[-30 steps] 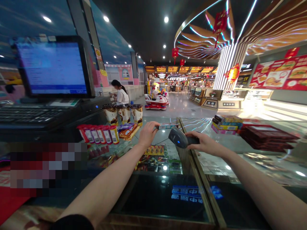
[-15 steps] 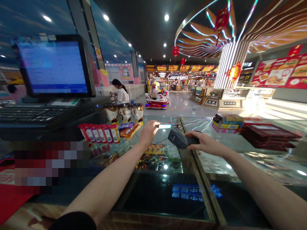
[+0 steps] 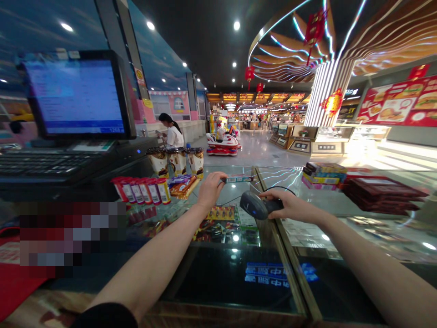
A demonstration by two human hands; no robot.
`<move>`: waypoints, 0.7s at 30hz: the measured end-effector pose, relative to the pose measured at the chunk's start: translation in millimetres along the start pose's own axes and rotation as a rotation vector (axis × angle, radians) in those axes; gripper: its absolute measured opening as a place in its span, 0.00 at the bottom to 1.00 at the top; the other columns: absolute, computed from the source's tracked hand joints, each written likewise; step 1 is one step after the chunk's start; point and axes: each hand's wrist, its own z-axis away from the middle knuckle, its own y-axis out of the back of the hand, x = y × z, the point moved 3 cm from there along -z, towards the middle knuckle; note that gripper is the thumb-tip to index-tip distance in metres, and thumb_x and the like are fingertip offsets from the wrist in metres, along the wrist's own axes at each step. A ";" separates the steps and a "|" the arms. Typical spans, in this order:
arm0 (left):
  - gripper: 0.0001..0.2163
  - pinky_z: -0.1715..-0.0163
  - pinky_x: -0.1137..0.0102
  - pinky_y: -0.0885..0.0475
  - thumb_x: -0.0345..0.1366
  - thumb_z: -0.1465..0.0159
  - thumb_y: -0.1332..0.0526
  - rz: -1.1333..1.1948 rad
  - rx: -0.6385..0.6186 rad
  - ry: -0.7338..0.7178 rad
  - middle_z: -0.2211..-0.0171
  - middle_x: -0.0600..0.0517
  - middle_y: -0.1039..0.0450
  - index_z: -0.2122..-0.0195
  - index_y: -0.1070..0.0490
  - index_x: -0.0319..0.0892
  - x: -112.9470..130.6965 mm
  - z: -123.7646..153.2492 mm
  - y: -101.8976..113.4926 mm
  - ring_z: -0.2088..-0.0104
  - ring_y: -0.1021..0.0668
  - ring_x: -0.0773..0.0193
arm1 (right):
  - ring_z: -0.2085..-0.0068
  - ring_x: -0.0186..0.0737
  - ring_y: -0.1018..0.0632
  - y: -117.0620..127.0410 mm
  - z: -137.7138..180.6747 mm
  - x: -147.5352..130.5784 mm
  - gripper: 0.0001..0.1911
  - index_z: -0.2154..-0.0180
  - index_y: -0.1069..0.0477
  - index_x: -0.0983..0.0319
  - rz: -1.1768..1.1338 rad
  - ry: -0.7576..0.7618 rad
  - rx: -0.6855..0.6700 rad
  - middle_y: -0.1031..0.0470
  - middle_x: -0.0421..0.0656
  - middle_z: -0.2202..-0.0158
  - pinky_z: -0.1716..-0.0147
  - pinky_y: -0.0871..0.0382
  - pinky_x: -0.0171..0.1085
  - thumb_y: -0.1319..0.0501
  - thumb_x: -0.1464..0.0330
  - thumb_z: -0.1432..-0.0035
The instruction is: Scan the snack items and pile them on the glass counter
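My left hand (image 3: 211, 189) pinches one end of a slim, flat package (image 3: 240, 179), held level above the glass counter. A barcode shows on the package's near side; its contents cannot be made out. In my right hand (image 3: 290, 205) is a black barcode scanner (image 3: 254, 205), gripped by its handle, with the head pointing left. The scanner head sits just below and nearer than the package, apart from it. A thin black cable (image 3: 278, 187) curves behind my right hand.
To the left stand a monitor (image 3: 78, 95) and a black keyboard (image 3: 44, 161). Several red-topped tubes (image 3: 143, 190), cups (image 3: 177, 161) and wrapped bars (image 3: 184, 184) rest on the counter. At right are stacked boxes (image 3: 322, 175) and dark brown packs (image 3: 382, 193). A person (image 3: 174, 134) is beyond.
The bright scan light on the package has gone out. The scanner has dropped slightly and its head has turned a little. My left hand has barely moved. The number on the monitor has changed.
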 end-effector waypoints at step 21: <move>0.10 0.49 0.59 0.28 0.25 0.39 0.40 -0.001 0.020 -0.003 0.55 0.48 0.24 0.56 0.30 0.43 4.2 -1.8 3.4 0.52 0.24 0.56 | 0.47 0.50 0.24 14.9 7.6 1.7 0.34 0.41 0.30 0.55 -0.172 -0.065 0.029 0.24 0.46 0.46 0.46 0.30 0.50 0.30 0.59 0.50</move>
